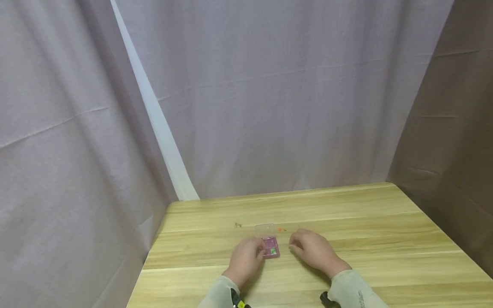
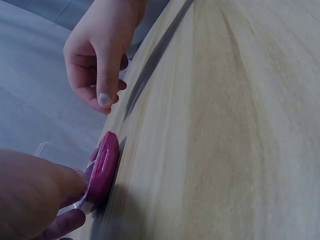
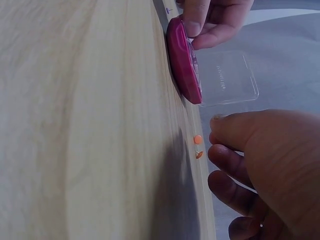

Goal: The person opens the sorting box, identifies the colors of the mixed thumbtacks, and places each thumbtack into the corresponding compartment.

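A small purple-pink plastic case (image 1: 271, 247) lies on the table with its clear lid (image 3: 225, 77) folded back. Green and pale bits (image 1: 273, 251) show inside one of its compartments. My left hand (image 1: 245, 260) holds the case at its left side, thumb and finger at the rim, the fingertips partly hidden. To the right of the case, my right hand (image 1: 313, 251) hovers low over the table with fingers loosely bent and nothing between them. Close by its fingertips in the right wrist view are two orange thumbtacks (image 3: 198, 139).
More small tacks (image 1: 238, 225) lie on the wooden table (image 1: 385, 226) beyond the left hand. Grey curtains (image 1: 289, 107) hang behind the table and along both sides. A dark strap end (image 1: 327, 299) shows at the right wrist.
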`<act>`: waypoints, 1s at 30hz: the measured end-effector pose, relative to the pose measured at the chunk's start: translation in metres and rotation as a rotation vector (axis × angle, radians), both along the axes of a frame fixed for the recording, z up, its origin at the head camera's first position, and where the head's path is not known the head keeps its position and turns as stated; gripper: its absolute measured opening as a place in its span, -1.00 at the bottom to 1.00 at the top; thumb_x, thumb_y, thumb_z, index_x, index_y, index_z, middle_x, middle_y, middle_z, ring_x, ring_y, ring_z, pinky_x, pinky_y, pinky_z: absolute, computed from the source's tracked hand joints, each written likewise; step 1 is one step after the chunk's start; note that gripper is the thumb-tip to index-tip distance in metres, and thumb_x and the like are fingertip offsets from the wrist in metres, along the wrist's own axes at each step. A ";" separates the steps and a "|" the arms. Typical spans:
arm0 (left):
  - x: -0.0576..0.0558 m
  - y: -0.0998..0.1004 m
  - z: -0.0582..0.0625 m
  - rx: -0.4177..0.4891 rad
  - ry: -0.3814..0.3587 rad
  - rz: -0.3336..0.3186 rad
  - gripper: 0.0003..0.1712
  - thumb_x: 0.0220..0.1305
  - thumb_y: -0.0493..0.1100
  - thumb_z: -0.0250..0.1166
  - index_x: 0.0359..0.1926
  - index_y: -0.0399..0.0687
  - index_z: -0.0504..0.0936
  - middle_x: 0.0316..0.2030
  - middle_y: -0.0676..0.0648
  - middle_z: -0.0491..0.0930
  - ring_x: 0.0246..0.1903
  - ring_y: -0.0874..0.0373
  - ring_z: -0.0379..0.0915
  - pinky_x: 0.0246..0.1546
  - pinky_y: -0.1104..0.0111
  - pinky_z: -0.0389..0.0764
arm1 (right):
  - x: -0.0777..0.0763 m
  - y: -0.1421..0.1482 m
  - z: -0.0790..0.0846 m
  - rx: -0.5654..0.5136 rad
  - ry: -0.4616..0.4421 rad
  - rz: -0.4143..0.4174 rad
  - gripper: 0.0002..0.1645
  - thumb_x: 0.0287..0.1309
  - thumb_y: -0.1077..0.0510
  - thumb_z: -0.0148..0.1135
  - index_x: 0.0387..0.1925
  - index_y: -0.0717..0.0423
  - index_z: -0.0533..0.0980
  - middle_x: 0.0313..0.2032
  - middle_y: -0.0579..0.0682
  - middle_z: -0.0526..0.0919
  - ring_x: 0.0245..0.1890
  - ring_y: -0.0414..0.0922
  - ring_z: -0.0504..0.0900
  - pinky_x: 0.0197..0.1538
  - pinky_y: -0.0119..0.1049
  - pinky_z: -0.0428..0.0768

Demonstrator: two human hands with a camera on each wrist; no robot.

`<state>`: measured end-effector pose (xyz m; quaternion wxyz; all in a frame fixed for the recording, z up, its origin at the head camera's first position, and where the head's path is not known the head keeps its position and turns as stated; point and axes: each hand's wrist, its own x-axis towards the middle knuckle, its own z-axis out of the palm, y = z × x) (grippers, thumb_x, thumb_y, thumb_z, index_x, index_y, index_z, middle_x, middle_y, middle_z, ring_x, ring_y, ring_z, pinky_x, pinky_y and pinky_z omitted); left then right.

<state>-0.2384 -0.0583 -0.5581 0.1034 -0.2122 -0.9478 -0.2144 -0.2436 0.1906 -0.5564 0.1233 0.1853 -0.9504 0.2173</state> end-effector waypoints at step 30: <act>-0.010 -0.100 -0.005 0.076 -0.088 0.176 -0.78 0.19 0.03 0.35 -0.19 0.08 0.67 -0.27 0.03 0.67 -0.26 0.15 0.52 -0.14 0.09 0.65 | -0.005 -0.008 0.000 -0.008 0.008 0.025 -0.90 0.09 -0.08 0.38 -0.34 -0.26 0.63 -0.38 -0.35 0.61 -0.33 -0.34 0.53 -0.15 -0.18 0.65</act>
